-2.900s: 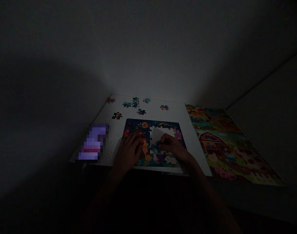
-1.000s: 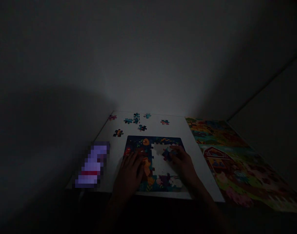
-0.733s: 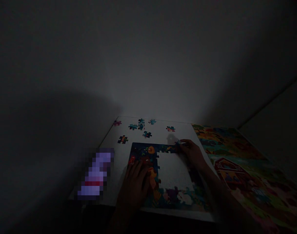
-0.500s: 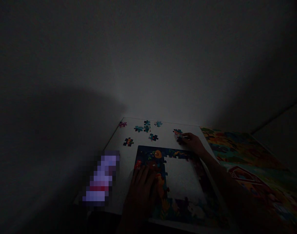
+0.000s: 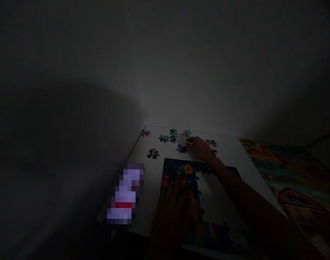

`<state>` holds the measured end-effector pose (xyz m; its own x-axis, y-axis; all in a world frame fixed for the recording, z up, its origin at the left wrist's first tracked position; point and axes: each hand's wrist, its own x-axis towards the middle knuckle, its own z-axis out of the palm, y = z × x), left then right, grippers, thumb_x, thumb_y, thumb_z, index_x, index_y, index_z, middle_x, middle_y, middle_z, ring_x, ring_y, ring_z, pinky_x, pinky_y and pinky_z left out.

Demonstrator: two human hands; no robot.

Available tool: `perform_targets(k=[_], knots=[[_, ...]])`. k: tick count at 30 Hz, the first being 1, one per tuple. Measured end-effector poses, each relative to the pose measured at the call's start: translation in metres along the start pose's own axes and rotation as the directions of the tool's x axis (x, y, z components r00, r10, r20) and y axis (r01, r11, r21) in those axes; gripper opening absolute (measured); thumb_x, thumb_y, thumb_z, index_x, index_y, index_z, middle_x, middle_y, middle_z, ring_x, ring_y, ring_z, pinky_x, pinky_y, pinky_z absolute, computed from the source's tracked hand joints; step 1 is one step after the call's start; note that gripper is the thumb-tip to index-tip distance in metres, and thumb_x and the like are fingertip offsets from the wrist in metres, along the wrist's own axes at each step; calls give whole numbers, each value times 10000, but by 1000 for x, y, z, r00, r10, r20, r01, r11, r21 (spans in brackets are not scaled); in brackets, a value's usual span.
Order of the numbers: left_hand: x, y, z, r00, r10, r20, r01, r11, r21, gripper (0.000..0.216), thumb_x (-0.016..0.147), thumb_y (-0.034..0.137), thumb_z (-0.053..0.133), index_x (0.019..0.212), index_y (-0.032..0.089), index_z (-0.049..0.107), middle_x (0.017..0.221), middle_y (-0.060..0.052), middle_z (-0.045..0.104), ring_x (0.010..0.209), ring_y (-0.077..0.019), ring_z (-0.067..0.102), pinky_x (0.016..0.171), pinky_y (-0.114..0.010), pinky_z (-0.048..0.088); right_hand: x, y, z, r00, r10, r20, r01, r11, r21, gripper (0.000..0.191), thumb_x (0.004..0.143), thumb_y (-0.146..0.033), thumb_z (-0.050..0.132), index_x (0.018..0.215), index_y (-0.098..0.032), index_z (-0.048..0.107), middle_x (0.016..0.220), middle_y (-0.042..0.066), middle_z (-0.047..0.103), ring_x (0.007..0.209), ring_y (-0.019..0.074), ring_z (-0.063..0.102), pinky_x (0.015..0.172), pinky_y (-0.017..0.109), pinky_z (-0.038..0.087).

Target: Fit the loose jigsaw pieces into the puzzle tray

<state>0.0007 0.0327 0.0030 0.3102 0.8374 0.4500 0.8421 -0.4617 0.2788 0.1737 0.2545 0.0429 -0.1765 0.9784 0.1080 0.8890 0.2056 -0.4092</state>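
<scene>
In the dim head view, my left hand [image 5: 171, 204] lies flat, fingers stretched out, on the left side of a jigsaw puzzle frame [image 5: 193, 202] with colourful sea pictures. Its border is joined up and the middle is bare. My right hand [image 5: 199, 147] is above the far side of the board, thumb and forefinger slightly apart, with nothing visible between them. Close to its fingertips lies a dark blue puzzle piece [image 5: 182, 148]. A light blue piece [image 5: 186, 133] lies just beyond, and a multicoloured piece [image 5: 211, 143] sits to the right, partly behind the hand.
Several loose pieces lie on the white table [image 5: 143, 187], among them a pink piece [image 5: 145, 133], a teal piece [image 5: 164, 138] and an orange-and-dark piece [image 5: 153, 154]. At left is a blurred-out bright object [image 5: 125, 198]. A colourful picture sheet [image 5: 284, 173] spreads at right; a wall rises behind.
My right hand has moved left from the pieces at the right toward the dark blue piece. My left hand stays on the puzzle. The whole view has shifted slightly.
</scene>
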Motion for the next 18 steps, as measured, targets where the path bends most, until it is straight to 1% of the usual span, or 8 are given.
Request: perform_targets(k=[4,9,10,11,13,15,16,18], knots=[[-1,0,2,1000,-18,-8,18,1000,14,431,953,255,468,1382,213,495,1426,-83,531,1332,-271,472,1076,-505,448,27,-48,23,1000,-3,27,3,1000,13,404,931,-341,531,1226,-84,630,1167,178,665,1122,241,598,935,303,432],[-5,-1,8,999,-42,21,42,999,-10,417,941,257,486,1354,225,528,1429,-90,527,1330,-284,477,1073,-530,444,29,-83,37,972,-210,106,206,977,46,339,936,-359,524,1167,-157,670,1156,137,672,1098,238,604,938,319,435],[-5,-1,8,999,-47,23,48,999,-17,412,938,253,490,1347,227,534,1437,-89,519,1337,-283,468,1078,-531,439,27,-85,37,971,-215,102,212,977,33,328,936,-355,520,1155,-166,673,1159,138,668,1104,243,600,944,325,434],[-5,-1,8,999,-46,28,46,999,-23,407,936,251,495,1340,232,539,1445,-86,510,1344,-282,460,1082,-532,434,27,-85,37,981,-175,77,175,985,13,328,939,-349,507,1159,-164,667,1169,147,659,1114,251,595,948,334,435],[-5,-2,7,999,-33,37,34,999,-30,401,933,252,503,1332,244,544,1451,-79,504,1343,-281,462,1086,-538,429,28,-81,35,1000,11,2,-11,1000,-20,379,944,-368,484,1202,-131,627,1211,186,627,1137,279,582,944,361,446],[-5,-2,5,999,-22,31,22,999,-28,386,931,255,508,1314,249,557,1438,-79,519,1324,-282,484,1079,-547,434,30,-73,34,978,207,-40,-208,977,-37,510,921,-454,507,1262,-80,564,1264,236,582,1175,323,556,945,403,452],[-4,-2,4,999,-20,27,21,999,-26,379,932,255,508,1307,249,562,1431,-79,527,1316,-283,493,1077,-547,437,32,-69,34,963,266,-44,-268,962,-49,593,893,-507,536,1283,-60,536,1292,257,556,1205,347,531,958,427,445],[-4,-2,3,999,-23,31,23,1000,-18,381,936,255,504,1312,245,559,1430,-79,528,1317,-285,492,1076,-543,441,36,-63,36,951,309,-31,-310,948,-74,690,842,-560,585,1296,-46,509,1329,280,519,1252,373,485,985,463,426]])
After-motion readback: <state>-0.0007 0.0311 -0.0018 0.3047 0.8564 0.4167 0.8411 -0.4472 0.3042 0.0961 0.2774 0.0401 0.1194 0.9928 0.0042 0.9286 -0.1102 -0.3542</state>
